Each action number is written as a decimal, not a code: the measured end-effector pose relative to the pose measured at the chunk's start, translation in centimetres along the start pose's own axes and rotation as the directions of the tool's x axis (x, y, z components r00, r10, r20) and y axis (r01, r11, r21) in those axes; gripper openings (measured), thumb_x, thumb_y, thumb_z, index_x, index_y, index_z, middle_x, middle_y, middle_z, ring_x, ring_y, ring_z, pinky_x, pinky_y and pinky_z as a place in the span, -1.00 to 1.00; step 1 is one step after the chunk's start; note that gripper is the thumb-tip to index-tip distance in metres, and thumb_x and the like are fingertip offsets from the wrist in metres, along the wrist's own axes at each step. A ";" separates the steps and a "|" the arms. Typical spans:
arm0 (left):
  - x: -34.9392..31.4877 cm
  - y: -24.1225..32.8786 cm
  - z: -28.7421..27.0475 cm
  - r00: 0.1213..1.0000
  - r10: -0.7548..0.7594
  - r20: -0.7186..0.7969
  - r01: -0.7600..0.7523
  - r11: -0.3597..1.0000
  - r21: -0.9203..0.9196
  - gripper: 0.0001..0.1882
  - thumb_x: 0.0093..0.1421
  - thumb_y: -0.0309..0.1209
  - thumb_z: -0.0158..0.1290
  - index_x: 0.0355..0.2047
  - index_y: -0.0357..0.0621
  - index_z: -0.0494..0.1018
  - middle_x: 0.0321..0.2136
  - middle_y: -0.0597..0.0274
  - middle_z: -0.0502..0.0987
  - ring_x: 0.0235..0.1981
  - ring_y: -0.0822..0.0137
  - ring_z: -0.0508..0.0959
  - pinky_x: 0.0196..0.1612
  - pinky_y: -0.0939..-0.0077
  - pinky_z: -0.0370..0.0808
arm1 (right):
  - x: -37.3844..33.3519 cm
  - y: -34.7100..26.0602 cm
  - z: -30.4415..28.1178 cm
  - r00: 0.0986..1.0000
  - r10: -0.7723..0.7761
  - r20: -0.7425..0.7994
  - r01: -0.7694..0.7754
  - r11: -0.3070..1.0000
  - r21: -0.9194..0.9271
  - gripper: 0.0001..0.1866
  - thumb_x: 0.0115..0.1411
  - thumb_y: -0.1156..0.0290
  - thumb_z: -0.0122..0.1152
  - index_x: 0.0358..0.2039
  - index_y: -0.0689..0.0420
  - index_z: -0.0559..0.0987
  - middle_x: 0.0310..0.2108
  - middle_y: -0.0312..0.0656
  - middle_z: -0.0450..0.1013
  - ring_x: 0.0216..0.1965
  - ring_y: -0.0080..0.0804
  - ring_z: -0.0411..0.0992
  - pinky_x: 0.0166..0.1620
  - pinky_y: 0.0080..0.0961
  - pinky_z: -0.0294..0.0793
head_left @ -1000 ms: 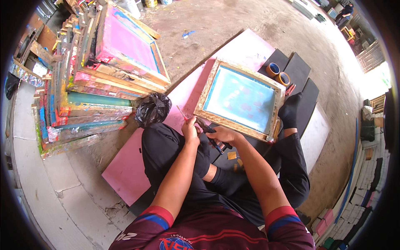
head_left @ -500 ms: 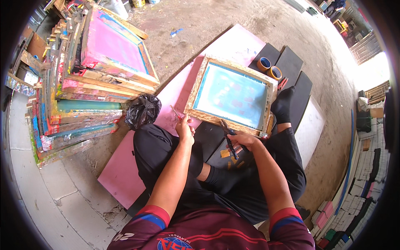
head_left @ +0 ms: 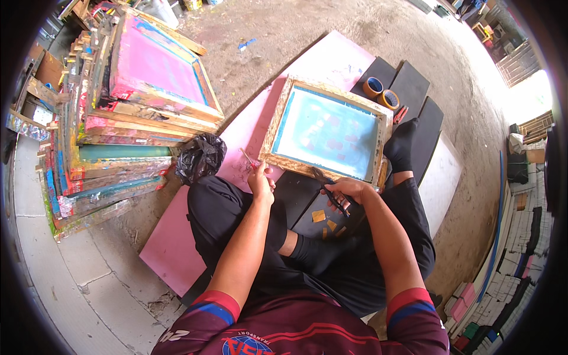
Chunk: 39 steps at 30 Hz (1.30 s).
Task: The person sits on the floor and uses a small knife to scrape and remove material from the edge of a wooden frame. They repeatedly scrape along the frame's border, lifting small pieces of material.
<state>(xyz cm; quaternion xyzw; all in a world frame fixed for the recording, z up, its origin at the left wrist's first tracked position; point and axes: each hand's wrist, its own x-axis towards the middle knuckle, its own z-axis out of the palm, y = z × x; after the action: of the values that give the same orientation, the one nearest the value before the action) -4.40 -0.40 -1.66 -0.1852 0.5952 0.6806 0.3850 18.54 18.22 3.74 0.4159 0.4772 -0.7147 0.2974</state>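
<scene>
A wooden-framed printing screen (head_left: 278, 124) with pale blue mesh lies tilted in front of me. At its near left corner my left hand (head_left: 261, 182) is closed around a slim tool (head_left: 254, 162) with a red end and a thin shaft, which looks like a screwdriver. My right hand (head_left: 348, 192) grips dark-handled pliers (head_left: 320, 176), their jaws up against the frame's near edge. Whether the jaws bite on anything is too small to tell. Scraps of yellowish tape (head_left: 319, 216) lie on the black board below the right hand.
Two tape rolls (head_left: 388, 99) and a red-handled tool (head_left: 401, 114) sit beyond the screen's right corner. Stacked screens (head_left: 118, 127) rise on the left, beside a black plastic bag (head_left: 201, 157). Pink board (head_left: 165, 251) and black boards (head_left: 431, 124) lie under my folded legs.
The pliers' handles have come closer together and swung slightly right in my right hand. More tape scraps show below it. My left hand stays at the screen's corner.
</scene>
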 end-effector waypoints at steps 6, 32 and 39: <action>0.1 -0.4 0.2 1.000 0.022 0.018 -0.022 0.999 0.023 -0.75 0.30 -0.15 0.14 -0.24 -0.05 0.47 -0.47 0.36 0.56 -0.79 0.52 0.34 -0.74 0.57 0.17 | 1.5 1.3 2.8 0.943 -0.105 -0.317 0.022 0.966 -0.256 -0.54 0.37 0.06 0.16 -0.21 0.31 0.60 -0.57 -0.13 0.52 -0.64 -0.38 0.50 -0.57 -0.36 0.48; -2.0 -0.3 -0.1 0.868 -0.184 0.461 0.030 0.946 0.322 -0.75 0.20 -0.29 0.27 -0.29 -0.18 0.48 -0.46 0.22 0.53 -0.77 0.56 0.32 -0.74 0.61 0.18 | 1.0 2.3 10.5 0.885 -0.348 -0.311 0.256 0.919 -0.300 -0.52 0.34 0.03 0.19 -0.30 0.30 0.57 -0.56 -0.23 0.52 -0.58 -0.48 0.52 -0.44 -0.44 0.51; -1.5 -0.8 -0.1 0.915 -0.125 0.384 -0.004 0.948 0.319 -0.76 0.19 -0.29 0.24 -0.32 -0.17 0.48 -0.53 0.30 0.51 -0.79 0.54 0.32 -0.75 0.59 0.19 | 0.6 2.1 9.8 0.878 -0.398 -0.265 0.297 0.888 -0.350 -0.52 0.35 0.00 0.17 -0.31 0.26 0.59 -0.55 -0.22 0.52 -0.58 -0.49 0.50 -0.44 -0.45 0.50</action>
<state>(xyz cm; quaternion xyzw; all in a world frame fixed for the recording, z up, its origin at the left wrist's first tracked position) -2.88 -0.98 -1.18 0.0026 0.5984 0.5883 0.5439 16.95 8.29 4.21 0.3859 0.6899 -0.5967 0.1381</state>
